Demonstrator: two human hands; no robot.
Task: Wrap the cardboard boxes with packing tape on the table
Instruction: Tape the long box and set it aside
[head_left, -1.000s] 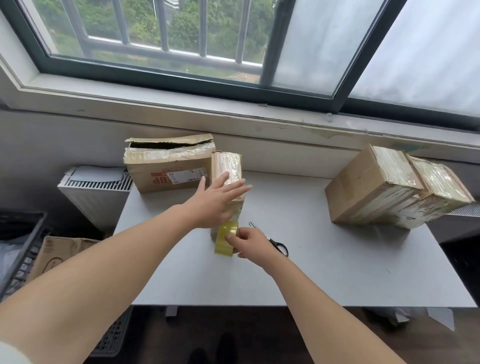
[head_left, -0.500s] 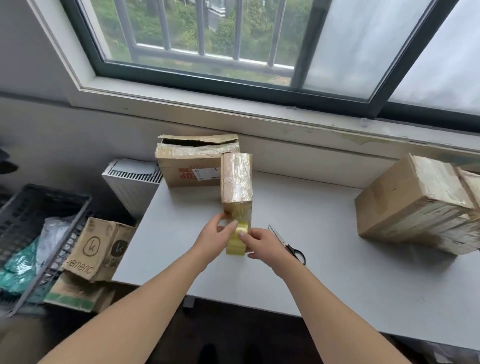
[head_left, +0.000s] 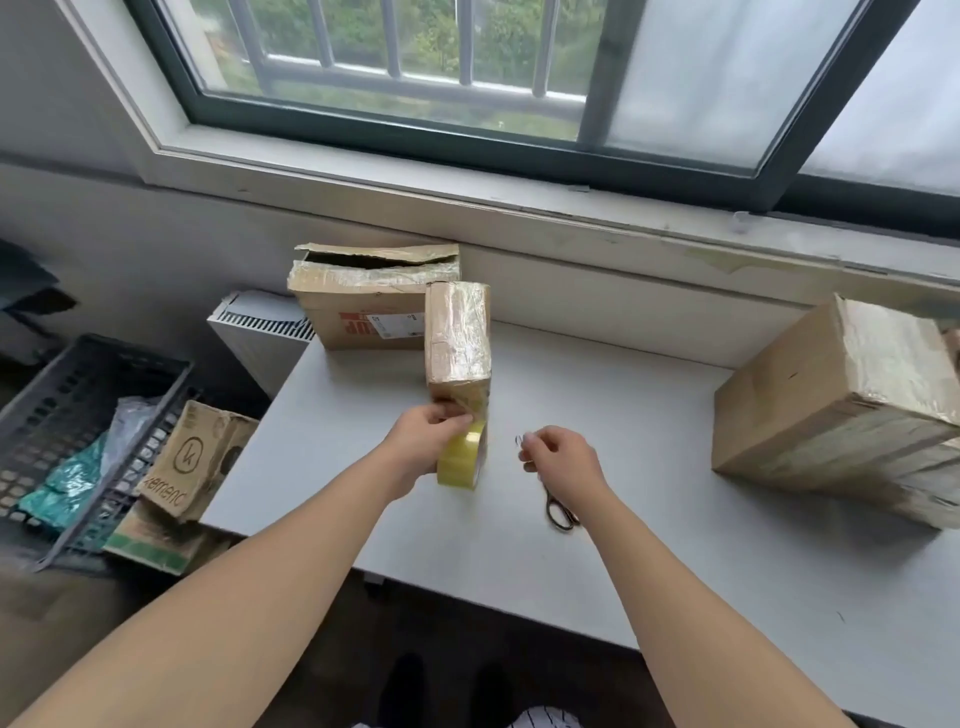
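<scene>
- Risk: I judge the stretch of tape between roll (head_left: 460, 457) and narrow box (head_left: 457, 338) may sag and stick to itself, as only my left hand (head_left: 423, 441) pinches it.
- Right hand (head_left: 563, 460): fingers curled over the scissors (head_left: 558, 512); whether it grips them I cannot tell.
- Narrow box: upright mid-table (head_left: 571, 545), glossy, crinkled wrap.

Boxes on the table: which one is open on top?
The wide box at the back left, red print on its front: its top flap gapes. The narrow upright box and the large right box are taped shut.
</scene>
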